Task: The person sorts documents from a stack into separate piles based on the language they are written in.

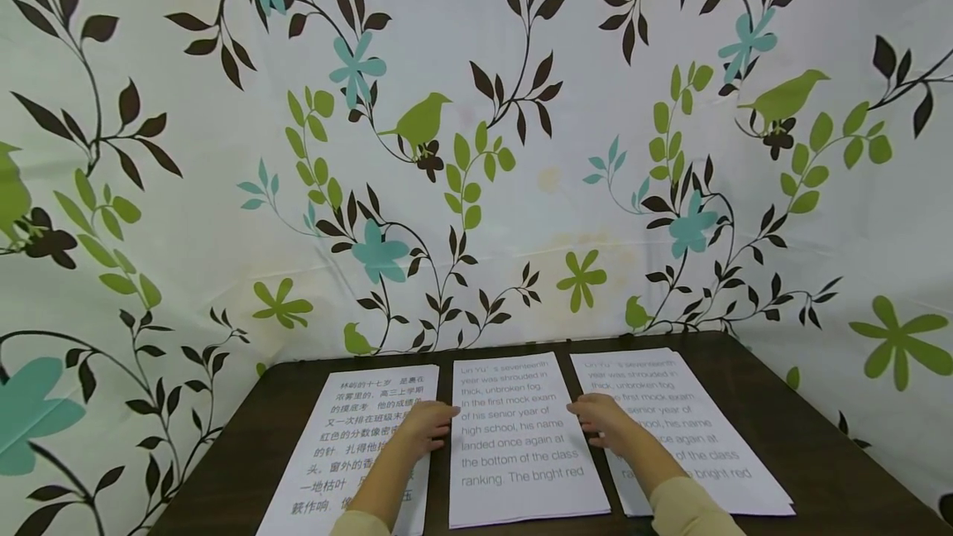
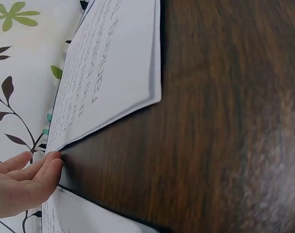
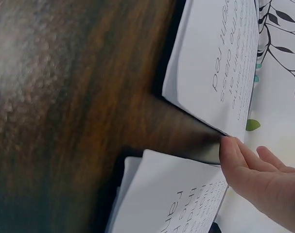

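Observation:
Three stacks of printed paper lie side by side. The middle stack [image 1: 521,503], with English text, is between my two hands. At its left edge, my left hand [image 1: 428,427] reaches over the left stack [image 1: 350,412], which carries Chinese text. The fingertips of the left hand [image 2: 26,182] touch or nearly touch that edge in the left wrist view. Across from it, my right hand [image 1: 606,424] is at the right edge, above the right stack [image 1: 715,495] of English text. In the right wrist view the fingers [image 3: 230,150] meet the middle stack's side, loosely extended.
A dark wooden table [image 1: 789,412] carries the stacks, with narrow gaps between them. Behind it hangs a white cloth [image 1: 447,48] patterned with leaves, flowers and birds. The right stack's sheets are slightly uneven at the near corner.

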`<state>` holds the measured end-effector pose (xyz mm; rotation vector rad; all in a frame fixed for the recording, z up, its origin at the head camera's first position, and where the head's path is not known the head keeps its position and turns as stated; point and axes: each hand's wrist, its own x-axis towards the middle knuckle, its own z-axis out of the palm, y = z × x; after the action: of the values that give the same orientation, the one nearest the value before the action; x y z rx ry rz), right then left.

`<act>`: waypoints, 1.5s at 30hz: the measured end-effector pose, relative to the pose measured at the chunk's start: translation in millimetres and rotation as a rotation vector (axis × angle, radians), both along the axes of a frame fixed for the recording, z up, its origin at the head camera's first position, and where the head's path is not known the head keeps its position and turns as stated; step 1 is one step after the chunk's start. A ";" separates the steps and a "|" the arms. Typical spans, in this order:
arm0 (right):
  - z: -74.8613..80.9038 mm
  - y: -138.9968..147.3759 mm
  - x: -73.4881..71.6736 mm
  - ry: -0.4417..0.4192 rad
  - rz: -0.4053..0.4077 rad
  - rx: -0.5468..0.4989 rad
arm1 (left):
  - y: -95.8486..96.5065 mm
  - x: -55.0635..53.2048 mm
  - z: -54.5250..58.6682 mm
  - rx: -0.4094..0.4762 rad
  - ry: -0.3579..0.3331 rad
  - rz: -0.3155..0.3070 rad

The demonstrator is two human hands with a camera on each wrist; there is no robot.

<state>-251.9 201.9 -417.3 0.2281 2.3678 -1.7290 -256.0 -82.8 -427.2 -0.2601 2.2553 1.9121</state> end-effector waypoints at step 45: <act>4.1 -2.7 2.1 0.093 -0.070 0.019 | 21.1 -0.5 -2.3 -0.066 0.145 -0.016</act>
<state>-249.8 199.2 -413.1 0.2416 2.4710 -1.7864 -256.4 -61.7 -429.4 -0.1149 2.4072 1.9077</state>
